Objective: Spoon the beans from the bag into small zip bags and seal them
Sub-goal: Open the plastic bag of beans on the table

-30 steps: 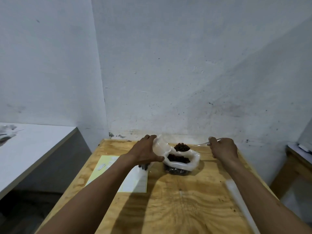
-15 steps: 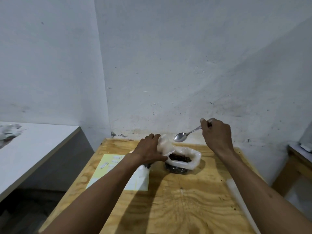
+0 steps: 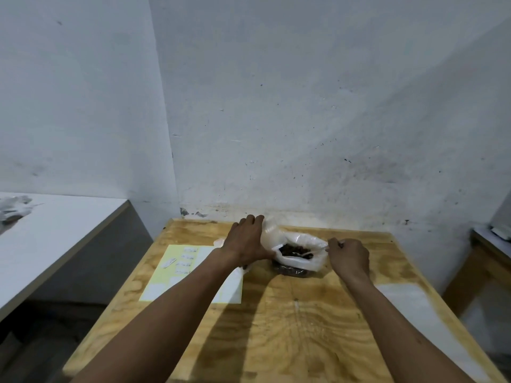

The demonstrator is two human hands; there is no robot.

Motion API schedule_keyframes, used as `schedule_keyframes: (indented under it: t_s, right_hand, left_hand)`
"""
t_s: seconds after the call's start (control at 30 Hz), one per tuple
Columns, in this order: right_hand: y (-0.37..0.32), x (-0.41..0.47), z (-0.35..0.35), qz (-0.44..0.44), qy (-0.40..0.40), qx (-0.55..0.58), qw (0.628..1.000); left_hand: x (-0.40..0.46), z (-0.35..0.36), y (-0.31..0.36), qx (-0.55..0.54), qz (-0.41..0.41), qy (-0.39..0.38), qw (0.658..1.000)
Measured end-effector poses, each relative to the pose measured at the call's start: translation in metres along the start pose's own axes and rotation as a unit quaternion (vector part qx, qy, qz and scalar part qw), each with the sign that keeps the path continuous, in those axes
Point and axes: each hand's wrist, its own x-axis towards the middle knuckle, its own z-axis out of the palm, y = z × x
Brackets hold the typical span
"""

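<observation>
left hand (image 3: 249, 241): fingers curled round a small zip bag (image 3: 269, 236), holding it upright just left of the big bag, thumb stretched toward the big bag's rim.
right hand (image 3: 349, 257): fingers closed round a spoon (image 3: 318, 250), handle end showing above the knuckles, bowl end reaching left into the big bag, mostly hidden among the beans.
small zip bag: clear, poking out past the left hand's fingertips, touching the big bag's left side; contents too unclear to tell.
bag (image 3: 300, 254): white plastic, mouth rolled open, sitting between both hands, closer to the wall than the wrists.
beans (image 3: 295, 250): dark, heaped inside the open bag; more visible through the clear lower part, below the rolled rim.
paper sheet (image 3: 177, 272): pale yellow, flat under and left of the left forearm, with small labels (image 3: 189, 258) near its far end.
surface (image 3: 290, 327): plywood, carrying bag and sheet, both forearms above it.
white strip (image 3: 409, 302): lying right of the right forearm, along the surface's right edge.
</observation>
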Motion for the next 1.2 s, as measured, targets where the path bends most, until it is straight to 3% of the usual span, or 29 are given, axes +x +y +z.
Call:
schedule_keyframes:
  t_s: [0.2, 0.5, 0.83, 1.2]
  right_hand:
    - [-0.003, 0.013, -0.018, 0.039, 0.004, 0.042, 0.998]
    - [-0.047, 0.025, -0.043, -0.025, 0.019, 0.092, 0.995]
    - [-0.085, 0.015, -0.027, -0.189, 0.036, -0.018, 0.981]
    - [-0.048, 0.022, -0.048, -0.181, 0.07, -0.082, 0.978]
  left_hand:
    - [-0.003, -0.011, -0.018, -0.06, -0.007, -0.011, 0.998]
    - [-0.003, -0.011, -0.019, -0.053, -0.002, -0.026, 0.998]
    - [0.001, -0.013, -0.008, -0.049, 0.018, -0.025, 0.998]
    - [0.001, -0.012, -0.009, -0.025, 0.001, -0.012, 1.0]
